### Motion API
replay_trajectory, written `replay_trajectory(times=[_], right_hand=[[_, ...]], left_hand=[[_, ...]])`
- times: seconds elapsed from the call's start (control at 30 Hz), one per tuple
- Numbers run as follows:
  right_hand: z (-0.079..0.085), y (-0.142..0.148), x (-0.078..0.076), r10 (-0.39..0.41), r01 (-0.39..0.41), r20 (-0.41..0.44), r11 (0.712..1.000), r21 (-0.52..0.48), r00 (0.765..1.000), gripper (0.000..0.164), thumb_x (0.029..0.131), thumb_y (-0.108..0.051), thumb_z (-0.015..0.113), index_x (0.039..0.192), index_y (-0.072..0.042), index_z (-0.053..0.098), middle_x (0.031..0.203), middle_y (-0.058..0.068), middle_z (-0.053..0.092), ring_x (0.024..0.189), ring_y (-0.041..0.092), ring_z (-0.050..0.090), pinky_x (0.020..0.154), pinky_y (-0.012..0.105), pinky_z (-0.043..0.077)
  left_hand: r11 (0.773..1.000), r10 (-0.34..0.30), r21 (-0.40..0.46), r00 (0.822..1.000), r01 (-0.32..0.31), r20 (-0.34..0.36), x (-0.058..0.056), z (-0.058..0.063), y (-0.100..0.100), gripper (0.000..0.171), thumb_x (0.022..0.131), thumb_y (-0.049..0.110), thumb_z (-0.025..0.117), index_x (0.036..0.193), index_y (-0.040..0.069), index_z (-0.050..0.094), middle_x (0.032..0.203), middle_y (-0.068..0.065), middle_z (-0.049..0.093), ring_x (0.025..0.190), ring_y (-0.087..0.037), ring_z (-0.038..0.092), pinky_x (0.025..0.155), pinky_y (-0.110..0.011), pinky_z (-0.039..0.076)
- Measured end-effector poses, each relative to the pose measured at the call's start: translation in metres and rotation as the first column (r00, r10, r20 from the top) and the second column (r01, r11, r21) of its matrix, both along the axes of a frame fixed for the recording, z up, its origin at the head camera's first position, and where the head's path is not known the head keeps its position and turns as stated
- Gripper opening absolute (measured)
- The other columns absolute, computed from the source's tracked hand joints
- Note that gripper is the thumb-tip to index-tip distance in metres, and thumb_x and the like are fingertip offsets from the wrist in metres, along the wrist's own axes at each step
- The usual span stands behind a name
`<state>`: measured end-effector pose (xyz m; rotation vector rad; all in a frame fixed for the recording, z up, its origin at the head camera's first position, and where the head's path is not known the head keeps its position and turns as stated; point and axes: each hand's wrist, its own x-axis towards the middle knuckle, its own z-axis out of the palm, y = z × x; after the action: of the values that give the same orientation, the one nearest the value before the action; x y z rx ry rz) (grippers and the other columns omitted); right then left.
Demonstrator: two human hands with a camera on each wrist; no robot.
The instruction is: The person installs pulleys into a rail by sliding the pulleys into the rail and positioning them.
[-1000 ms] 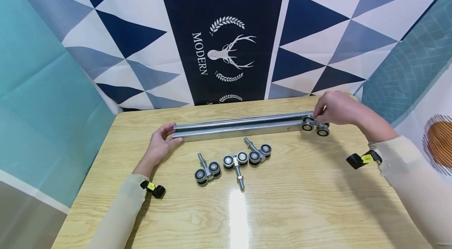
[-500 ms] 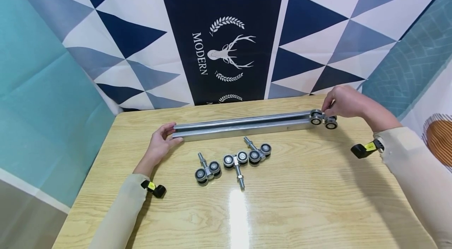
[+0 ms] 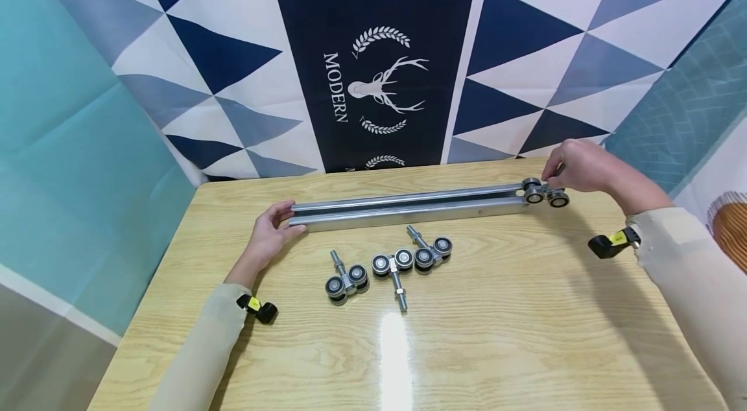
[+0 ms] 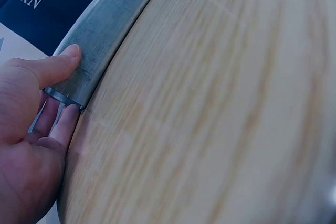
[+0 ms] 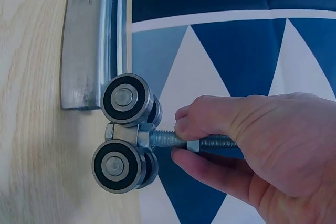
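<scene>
A long metal channel track [image 3: 408, 214] lies across the back of the table, its slot facing up. My left hand [image 3: 270, 233] grips the left end; in the left wrist view the thumb presses its side wall and fingers curl at the end. At the other end my right hand [image 3: 580, 164] pinches the threaded bolt of a roller trolley [image 5: 123, 97]. The bolt points up and the trolley's wheels are right at the track's open end. Whether a wheel touches the track I cannot tell. In the right wrist view a nut [image 5: 193, 146] sits between thumb and fingers.
Three more roller trolleys lie on the wooden table [image 3: 478, 333] in front of the track: a left one [image 3: 348, 282], a middle one [image 3: 393, 265] and a right one [image 3: 432, 254]. A patterned cloth [image 3: 385, 106] hangs behind.
My right hand has moved right with the trolley, from beside the track's right end to just off its tip. The left hand keeps its hold. The head view has shifted slightly.
</scene>
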<state>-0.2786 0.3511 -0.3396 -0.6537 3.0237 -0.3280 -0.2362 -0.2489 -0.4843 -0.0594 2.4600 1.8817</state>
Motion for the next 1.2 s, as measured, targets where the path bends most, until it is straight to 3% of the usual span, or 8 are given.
replay_trajectory(times=[0.53,0.97,1.2], right_hand=[[0.000,0.004,-0.009,0.008,-0.007,-0.015,0.996,0.085,1.000,0.010,0.073,-0.001,0.080,0.077,-0.010,0.079,0.088,0.012,0.077,0.069,0.020,0.068,0.059,0.043,0.059],[-0.019,0.014,-0.018,0.046,-0.041,-0.058,0.996,0.078,0.997,0.009,0.072,0.001,0.080,0.076,-0.007,0.079,0.081,0.011,0.076,0.069,0.023,0.068,0.061,0.046,0.062],[-0.031,0.017,-0.020,0.035,-0.032,-0.032,0.996,0.079,0.999,0.007,0.073,-0.001,0.080,0.078,-0.006,0.080,0.082,0.011,0.076,0.071,0.025,0.069,0.063,0.048,0.061]], left_hand=[[1.000,-0.002,-0.004,1.000,0.002,-0.007,0.001,0.002,0.001,0.070,0.085,0.003,0.078,0.147,0.005,0.045,0.148,-0.015,0.047,0.134,-0.027,0.046,0.117,-0.038,0.043],[1.000,-0.005,0.003,1.000,0.005,-0.022,0.000,-0.002,-0.001,0.070,0.084,0.005,0.079,0.146,0.005,0.047,0.148,-0.015,0.047,0.134,-0.027,0.046,0.115,-0.032,0.045],[1.000,-0.013,-0.004,1.000,0.013,-0.023,0.001,-0.002,-0.001,0.068,0.085,0.004,0.077,0.146,0.004,0.046,0.147,-0.016,0.047,0.135,-0.028,0.046,0.114,-0.028,0.046]])
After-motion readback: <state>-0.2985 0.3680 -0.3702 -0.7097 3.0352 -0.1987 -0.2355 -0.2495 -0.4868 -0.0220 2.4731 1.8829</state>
